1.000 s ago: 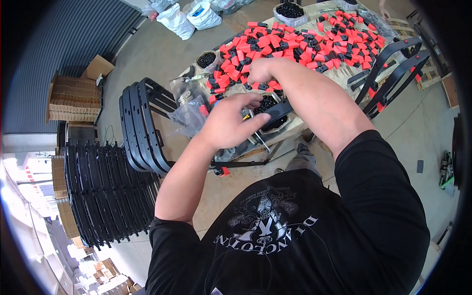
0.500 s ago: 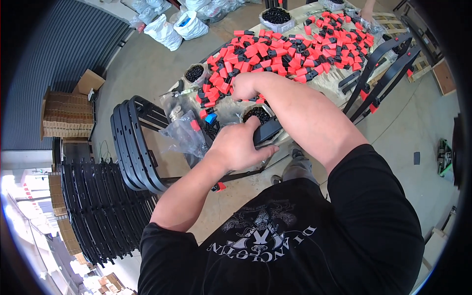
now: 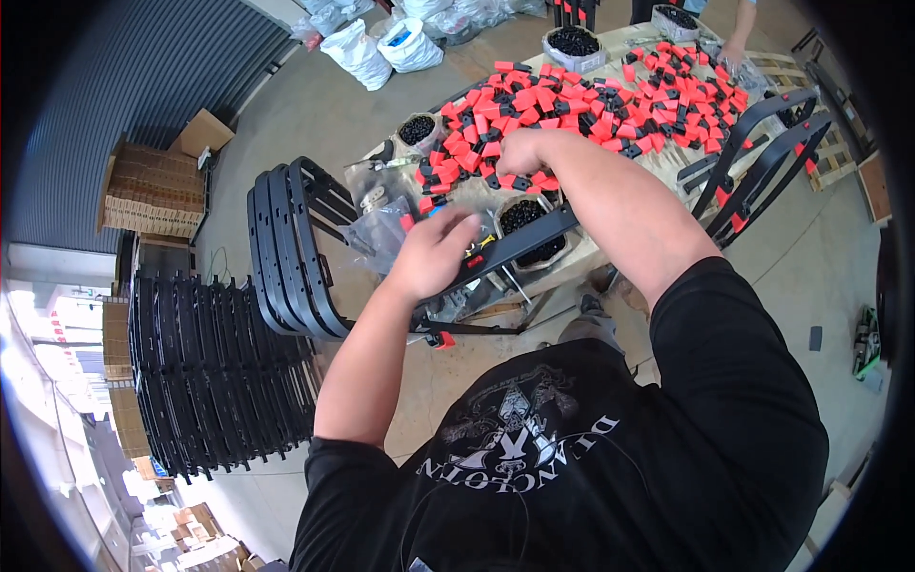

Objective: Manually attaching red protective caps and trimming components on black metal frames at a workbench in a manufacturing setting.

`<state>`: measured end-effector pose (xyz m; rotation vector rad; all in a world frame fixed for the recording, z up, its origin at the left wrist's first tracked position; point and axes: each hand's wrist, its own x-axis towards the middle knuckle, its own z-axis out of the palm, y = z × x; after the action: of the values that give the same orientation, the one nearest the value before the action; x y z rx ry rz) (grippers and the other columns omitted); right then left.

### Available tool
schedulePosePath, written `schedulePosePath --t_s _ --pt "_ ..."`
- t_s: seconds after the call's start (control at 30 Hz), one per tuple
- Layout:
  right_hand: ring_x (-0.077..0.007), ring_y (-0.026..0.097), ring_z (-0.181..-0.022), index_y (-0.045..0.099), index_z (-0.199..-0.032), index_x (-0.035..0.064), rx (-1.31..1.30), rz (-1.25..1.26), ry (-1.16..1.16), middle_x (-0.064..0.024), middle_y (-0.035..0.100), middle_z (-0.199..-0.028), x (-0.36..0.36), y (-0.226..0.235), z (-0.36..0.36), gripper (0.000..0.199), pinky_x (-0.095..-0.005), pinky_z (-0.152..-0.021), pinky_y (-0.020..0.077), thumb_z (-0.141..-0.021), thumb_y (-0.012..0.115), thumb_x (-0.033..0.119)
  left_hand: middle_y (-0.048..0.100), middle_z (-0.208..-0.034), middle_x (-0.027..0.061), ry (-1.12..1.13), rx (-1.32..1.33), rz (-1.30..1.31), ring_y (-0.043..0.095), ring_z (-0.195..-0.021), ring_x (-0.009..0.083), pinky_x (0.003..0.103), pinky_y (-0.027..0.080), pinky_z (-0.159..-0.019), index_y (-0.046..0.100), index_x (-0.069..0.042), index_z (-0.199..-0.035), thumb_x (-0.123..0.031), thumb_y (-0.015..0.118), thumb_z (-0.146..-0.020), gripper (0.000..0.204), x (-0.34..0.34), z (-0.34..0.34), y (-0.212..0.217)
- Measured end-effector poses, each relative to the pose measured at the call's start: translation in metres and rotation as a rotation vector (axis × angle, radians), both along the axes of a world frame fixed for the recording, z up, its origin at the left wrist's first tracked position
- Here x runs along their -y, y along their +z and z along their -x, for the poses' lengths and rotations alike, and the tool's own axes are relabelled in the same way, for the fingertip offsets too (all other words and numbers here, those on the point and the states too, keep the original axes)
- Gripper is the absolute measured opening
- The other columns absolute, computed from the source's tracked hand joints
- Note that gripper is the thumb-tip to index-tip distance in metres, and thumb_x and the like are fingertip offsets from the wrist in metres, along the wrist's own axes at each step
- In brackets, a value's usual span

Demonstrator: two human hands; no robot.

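My left hand (image 3: pixel 434 253) is over the left part of a long black bar (image 3: pixel 524 240), its fingers stretched out. A small red piece (image 3: pixel 476 260) shows on the bar beside that hand. My right hand (image 3: pixel 524 153) reaches to the near edge of a heap of red and black plastic pieces (image 3: pixel 562 105). Its fingers are curled downward, and whatever they hold is hidden. Behind the bar stands a tub of small black parts (image 3: pixel 522 214). Something yellow (image 3: pixel 488 242), too small to name, lies close to my left fingers.
Several curved black frames (image 3: pixel 286 248) stand at the left, above a stack of black parts (image 3: pixel 219 372). More tubs (image 3: pixel 419 130) of black parts border the heap. Black frames with red pieces (image 3: pixel 762 162) rise at the right. Another person's hand (image 3: pixel 732 52) is at the far end.
My left hand has loosened from the bar, and more of the bar shows. My right hand has stayed at the heap's near side. The whole view has shifted, moving the scene rightward.
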<state>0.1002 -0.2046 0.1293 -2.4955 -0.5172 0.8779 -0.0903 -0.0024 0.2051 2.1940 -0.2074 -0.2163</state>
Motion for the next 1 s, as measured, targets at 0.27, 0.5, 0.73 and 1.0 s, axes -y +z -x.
schedulePosePath --t_s 0.27,0.5,0.73,1.0 --pt "-0.0204 0.055 -0.054 0.068 -0.08 -0.0023 -0.063 -0.038 -0.059 -0.01 0.062 -0.069 0.001 0.011 0.008 0.032 -0.0383 -0.051 0.0431 -0.083 0.074 0.029 0.066 -0.085 0.0043 0.012 -0.588 0.222 0.058 -0.061 0.0099 0.027 0.048 -0.051 0.066 0.0 -0.115 -0.02 0.067 -0.094 0.029 -0.006 0.005 0.01" --pt "-0.0205 0.052 -0.051 0.067 -0.076 0.0002 -0.09 -0.036 -0.058 -0.0087 0.061 -0.066 -0.003 0.018 0.011 0.032 -0.0387 -0.048 0.0416 -0.084 0.07 0.031 0.067 -0.085 0.0042 -0.039 -0.583 0.27 0.061 -0.064 0.0097 0.025 0.05 -0.054 0.06 0.0 -0.125 -0.015 0.069 -0.093 0.036 -0.018 0.005 0.002" --pt "-0.0176 0.049 -0.05 0.065 -0.08 0.0023 -0.161 -0.076 -0.112 -0.0055 0.057 -0.065 -0.002 -0.004 0.002 0.028 -0.0354 -0.045 0.0397 -0.084 0.071 0.029 0.069 -0.086 0.0053 -0.153 -0.562 0.39 0.064 -0.068 0.0098 0.024 0.051 -0.061 0.053 0.0 -0.135 -0.004 0.064 -0.094 0.043 -0.029 0.007 0.003" --pt "-0.029 0.065 -0.065 0.073 -0.087 0.0003 0.259 0.165 0.137 -0.0167 0.071 -0.081 0.011 -0.023 -0.005 0.041 -0.0437 -0.06 0.0519 -0.083 0.066 0.04 0.07 -0.084 0.0176 0.062 0.293 -0.03 0.071 -0.079 0.0337 0.04 0.054 -0.073 0.065 -0.003 -0.112 -0.016 0.056 -0.099 0.021 -0.007 0.037 -0.004"
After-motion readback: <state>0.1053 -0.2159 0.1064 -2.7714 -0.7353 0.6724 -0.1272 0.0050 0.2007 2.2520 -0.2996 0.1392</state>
